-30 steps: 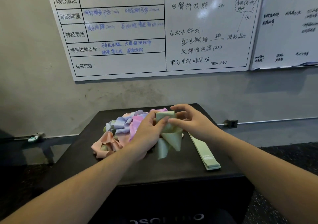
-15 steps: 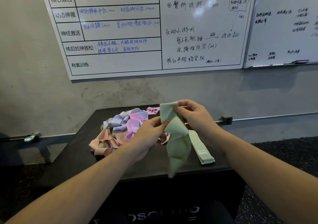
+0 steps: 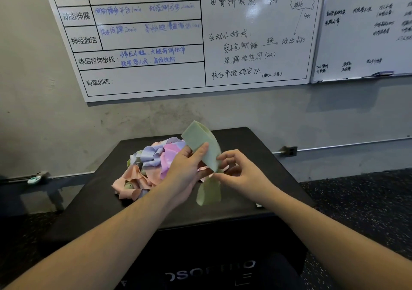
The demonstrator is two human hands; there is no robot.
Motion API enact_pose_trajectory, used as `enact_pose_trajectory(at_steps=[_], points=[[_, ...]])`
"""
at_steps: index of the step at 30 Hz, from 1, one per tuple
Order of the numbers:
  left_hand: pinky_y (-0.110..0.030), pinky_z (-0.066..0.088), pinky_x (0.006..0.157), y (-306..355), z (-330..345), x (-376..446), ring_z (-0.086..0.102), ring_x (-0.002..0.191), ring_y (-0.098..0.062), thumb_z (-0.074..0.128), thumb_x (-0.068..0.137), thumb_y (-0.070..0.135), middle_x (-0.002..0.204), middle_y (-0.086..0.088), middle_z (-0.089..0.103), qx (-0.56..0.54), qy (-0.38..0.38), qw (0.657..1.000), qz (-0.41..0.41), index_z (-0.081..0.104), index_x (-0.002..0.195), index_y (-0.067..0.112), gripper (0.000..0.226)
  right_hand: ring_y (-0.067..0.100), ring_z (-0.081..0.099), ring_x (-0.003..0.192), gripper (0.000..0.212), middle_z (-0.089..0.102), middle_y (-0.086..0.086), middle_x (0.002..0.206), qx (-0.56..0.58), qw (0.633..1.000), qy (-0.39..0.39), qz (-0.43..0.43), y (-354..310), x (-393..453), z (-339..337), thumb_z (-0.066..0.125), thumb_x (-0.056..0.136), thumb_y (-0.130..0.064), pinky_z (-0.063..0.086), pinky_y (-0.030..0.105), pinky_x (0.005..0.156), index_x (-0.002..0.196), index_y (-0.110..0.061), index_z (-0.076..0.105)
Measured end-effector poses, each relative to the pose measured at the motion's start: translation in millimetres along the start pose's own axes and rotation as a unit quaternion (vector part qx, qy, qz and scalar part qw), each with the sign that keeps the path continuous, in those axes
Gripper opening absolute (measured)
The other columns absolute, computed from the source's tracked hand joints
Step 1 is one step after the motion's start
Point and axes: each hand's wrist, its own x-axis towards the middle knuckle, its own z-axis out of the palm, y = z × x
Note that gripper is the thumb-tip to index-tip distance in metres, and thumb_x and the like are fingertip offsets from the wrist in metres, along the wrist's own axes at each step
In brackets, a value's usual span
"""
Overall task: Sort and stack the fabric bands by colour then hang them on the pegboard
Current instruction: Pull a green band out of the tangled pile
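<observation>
Left hand (image 3: 185,169) grips green band (image 3: 201,142), upper end raised. Right hand (image 3: 240,173) pinches band lower down. Heap of bands (image 3: 145,167) on black box (image 3: 256,147) behind.

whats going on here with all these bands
A person is sorting fabric bands on a black padded box. Both hands hold one pale green band above the box: the left hand grips its upper part with the thumb on top, and the right hand pinches it lower down, with the bottom end hanging loose. A tangled pile of peach, lilac and pink bands lies unsorted behind the left hand. No pegboard is in view.
</observation>
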Motion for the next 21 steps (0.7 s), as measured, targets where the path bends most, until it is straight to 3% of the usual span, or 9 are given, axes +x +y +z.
enact_pose_trajectory(at_steps=[5, 8, 10, 13, 17, 18, 21], points=[[-0.038, 0.061, 0.074, -1.0, 3.1, 0.2, 0.073, 0.102, -0.028, 0.057, 0.103, 0.025, 0.123, -0.018, 0.07, -0.019, -0.011, 1.0, -0.021, 0.06, 0.13, 0.006, 0.033, 0.003, 0.056, 0.074, 0.044, 0.065, 0.0, 0.095, 0.045, 0.998, 0.037, 0.02, 3.8, -1.2, 4.3, 0.083, 0.082, -0.025, 0.047, 0.014, 0.071, 0.116, -0.028, 0.054], [-0.041, 0.06, 0.077, -3.3, 2.9, 4.2, 0.068, 0.115, -0.036, 0.058, 0.102, 0.027, 0.125, -0.02, 0.067, -0.009, -0.009, 1.0, -0.025, 0.059, 0.13, 0.007, 0.034, 0.001, 0.057, 0.085, 0.022, 0.064, -0.003, 0.101, -0.012, 1.0, 0.017, 0.02, 7.5, 0.2, 2.6, 0.081, 0.083, -0.034, 0.042, 0.014, 0.075, 0.101, -0.039, 0.068], [-0.043, 0.06, 0.08, -4.2, 2.7, 6.8, 0.067, 0.116, -0.037, 0.058, 0.102, 0.027, 0.121, -0.018, 0.067, 0.005, 0.002, 1.0, -0.021, 0.058, 0.129, 0.007, 0.034, 0.001, 0.063, 0.083, 0.017, 0.068, -0.002, 0.1, 0.022, 0.999, -0.001, 0.045, 7.2, -1.7, 1.5, 0.081, 0.083, -0.035, 0.045, 0.011, 0.07, 0.095, -0.033, 0.069], [-0.052, 0.058, 0.092, -4.7, 4.0, 10.0, 0.068, 0.115, -0.037, 0.058, 0.103, 0.028, 0.122, -0.017, 0.069, 0.004, -0.002, 1.0, -0.019, 0.058, 0.13, 0.007, 0.035, 0.004, 0.068, 0.072, 0.031, 0.074, -0.001, 0.087, 0.116, 0.988, 0.003, 0.098, 9.3, -5.5, -1.2, 0.081, 0.084, -0.031, 0.052, 0.019, 0.064, 0.103, -0.018, 0.061], [-0.055, 0.055, 0.095, -5.9, 4.9, 16.9, 0.068, 0.114, -0.038, 0.05, 0.107, 0.032, 0.122, -0.008, 0.072, 0.023, -0.005, 0.999, -0.022, 0.059, 0.13, 0.007, 0.036, 0.015, 0.07, 0.075, 0.032, 0.076, 0.007, 0.094, 0.161, 0.981, -0.005, 0.105, 16.6, -7.0, -4.8, 0.078, 0.087, -0.028, 0.054, 0.031, 0.068, 0.108, -0.023, 0.054], [-0.054, 0.054, 0.091, -6.3, 5.4, 19.3, 0.068, 0.114, -0.039, 0.047, 0.108, 0.032, 0.123, -0.007, 0.072, 0.024, -0.007, 0.999, -0.022, 0.06, 0.131, 0.007, 0.037, 0.015, 0.071, 0.075, 0.035, 0.077, 0.007, 0.095, 0.173, 0.979, -0.003, 0.11, 18.8, -6.5, -6.0, 0.078, 0.088, -0.024, 0.054, 0.03, 0.066, 0.113, -0.025, 0.053], [-0.029, 0.055, 0.063, -10.2, 6.0, 33.2, 0.066, 0.117, -0.042, 0.044, 0.109, 0.03, 0.12, -0.006, 0.074, 0.01, 0.024, 1.0, -0.018, 0.058, 0.132, 0.005, 0.037, 0.015, 0.073, 0.077, 0.043, 0.077, 0.008, 0.095, 0.168, 0.978, -0.007, 0.126, 27.8, -5.3, -10.5, 0.075, 0.09, -0.024, 0.055, 0.027, 0.064, 0.125, -0.032, 0.051]])
